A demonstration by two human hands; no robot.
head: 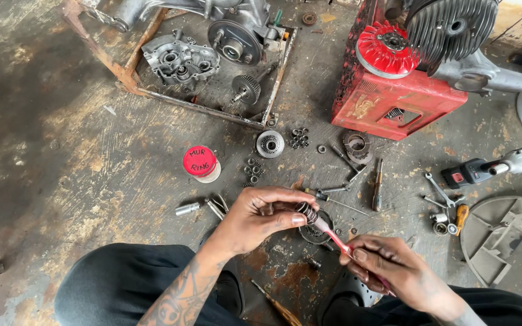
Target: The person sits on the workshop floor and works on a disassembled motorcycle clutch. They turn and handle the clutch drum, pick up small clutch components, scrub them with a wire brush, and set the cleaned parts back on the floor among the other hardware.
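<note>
My left hand [260, 216] pinches a small dark ribbed cylindrical part [307, 211] between thumb and fingers. The part sits on the tip of a red-handled tool [333, 234], which my right hand [385, 268] grips by the handle lower right. Both hands hover above the stained floor, just over a round dark metal disc [313, 234]. My knees in dark trousers frame the bottom of the view.
A red-lidded tub [201, 163] stands left of the hands. Screwdrivers [377, 186], sockets, washers and a gear [270, 143] lie scattered ahead. A tray [276, 84] of engine casings is at the back, a red engine housing [394, 99] back right, a power drill [496, 166] and wrenches right.
</note>
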